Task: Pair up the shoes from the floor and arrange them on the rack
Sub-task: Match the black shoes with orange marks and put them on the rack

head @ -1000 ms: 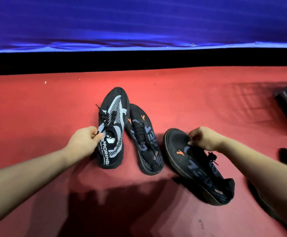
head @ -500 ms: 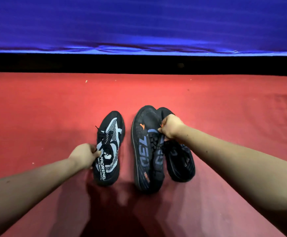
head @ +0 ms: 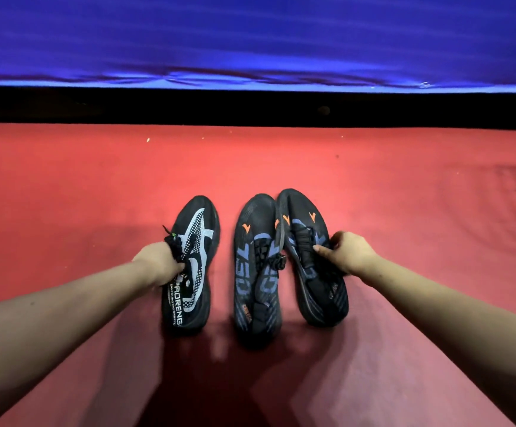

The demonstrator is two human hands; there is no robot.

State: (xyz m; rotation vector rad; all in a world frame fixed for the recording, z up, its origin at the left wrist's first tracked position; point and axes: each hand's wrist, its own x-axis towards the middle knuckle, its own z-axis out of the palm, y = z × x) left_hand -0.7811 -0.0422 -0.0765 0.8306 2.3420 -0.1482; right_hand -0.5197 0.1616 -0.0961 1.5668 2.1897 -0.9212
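Pointing toes away, white-patterned shoe (head: pixel 195 241) and orange-marked pair (head: pixel 250 272) lie nearly parallel.

Left of centre in the frame, the left hand (head: pixel 158 263) grips a black knit shoe with white dotted pattern and lettering (head: pixel 193 266) by its laced opening. Just right of it on the red carpet floor (head: pixel 96 186) lies a black mesh shoe with blue numerals and orange marks (head: pixel 253 272), its toe touching a matching black mesh shoe (head: pixel 309 241). The right hand (head: pixel 346 254) grips this matching shoe at the laces.
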